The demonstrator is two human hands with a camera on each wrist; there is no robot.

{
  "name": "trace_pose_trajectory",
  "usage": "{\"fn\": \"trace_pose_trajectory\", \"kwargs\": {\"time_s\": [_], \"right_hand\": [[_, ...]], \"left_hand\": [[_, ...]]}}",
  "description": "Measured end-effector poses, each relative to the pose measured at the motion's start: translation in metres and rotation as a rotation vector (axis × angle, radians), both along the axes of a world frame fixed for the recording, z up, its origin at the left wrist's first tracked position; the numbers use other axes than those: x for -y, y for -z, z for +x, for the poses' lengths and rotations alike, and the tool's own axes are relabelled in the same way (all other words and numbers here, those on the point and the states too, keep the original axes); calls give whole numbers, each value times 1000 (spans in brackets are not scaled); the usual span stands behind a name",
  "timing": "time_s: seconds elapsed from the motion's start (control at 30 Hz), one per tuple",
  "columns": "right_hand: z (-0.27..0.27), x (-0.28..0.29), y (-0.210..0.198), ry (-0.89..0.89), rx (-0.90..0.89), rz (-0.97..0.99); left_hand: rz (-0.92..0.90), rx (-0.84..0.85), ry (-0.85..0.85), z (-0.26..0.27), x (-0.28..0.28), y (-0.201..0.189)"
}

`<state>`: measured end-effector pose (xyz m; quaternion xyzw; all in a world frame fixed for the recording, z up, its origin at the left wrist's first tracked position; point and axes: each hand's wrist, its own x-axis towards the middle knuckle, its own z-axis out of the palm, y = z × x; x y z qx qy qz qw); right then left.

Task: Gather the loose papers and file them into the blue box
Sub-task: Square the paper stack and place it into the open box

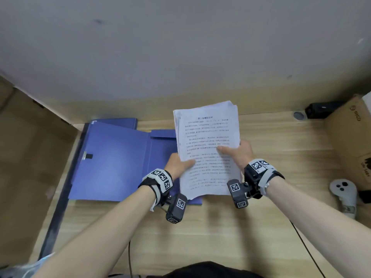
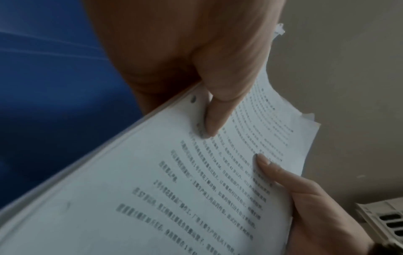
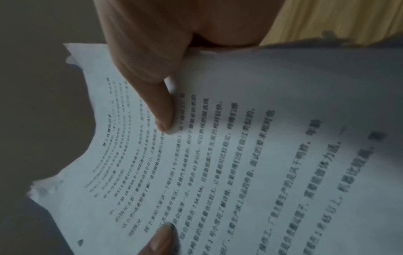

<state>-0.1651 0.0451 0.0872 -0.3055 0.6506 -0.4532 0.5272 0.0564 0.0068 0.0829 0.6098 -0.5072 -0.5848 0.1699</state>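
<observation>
A stack of printed white papers (image 1: 207, 133) is held upright above the desk by both hands. My left hand (image 1: 178, 164) grips its left edge, thumb on the front page. My right hand (image 1: 239, 152) grips the right edge the same way. The blue box (image 1: 112, 157) lies open and flat on the desk to the left and partly behind the papers. In the left wrist view my left hand (image 2: 209, 103) pinches the papers (image 2: 152, 198), with the blue box (image 2: 48, 86) beyond. In the right wrist view my right hand (image 3: 157, 96) pinches the papers (image 3: 240, 172).
Cardboard boxes stand at the left (image 1: 30, 147) and at the right (image 1: 351, 133). A white controller (image 1: 344, 194) lies on the wooden desk (image 1: 281, 157) at the right. A small black device (image 1: 321, 110) sits by the wall. Cables run over the near desk edge.
</observation>
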Motion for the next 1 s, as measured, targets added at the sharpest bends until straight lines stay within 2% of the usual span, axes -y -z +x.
{"fn": "trace_pose_trajectory", "kwargs": {"time_s": [0.2, 0.3, 0.4, 0.53, 0.6, 0.67, 0.73, 0.9, 1.0], "right_hand": [[60, 36, 30, -91, -14, 23], [85, 49, 54, -92, -48, 44], [99, 54, 77, -120, -173, 52], [105, 51, 103, -207, -344, 101], [106, 49, 110, -258, -485, 99], [108, 49, 108, -361, -694, 114], [113, 51, 108, -453, -829, 160], [136, 51, 119, -541, -1049, 240], [142, 51, 120, -578, -1097, 261]], "left_hand": [[-26, 149, -163, 85, 25, 12], [-39, 158, -249, 129, 39, 15], [-58, 192, -319, 166, 52, 18], [-59, 327, -347, 210, 67, 30], [-59, 390, -353, 227, 73, 41], [-40, 456, -334, 237, 76, 48], [-11, 542, -259, 243, 78, 54], [58, 731, -65, 249, 78, 65], [76, 775, 7, 253, 79, 71]]}}
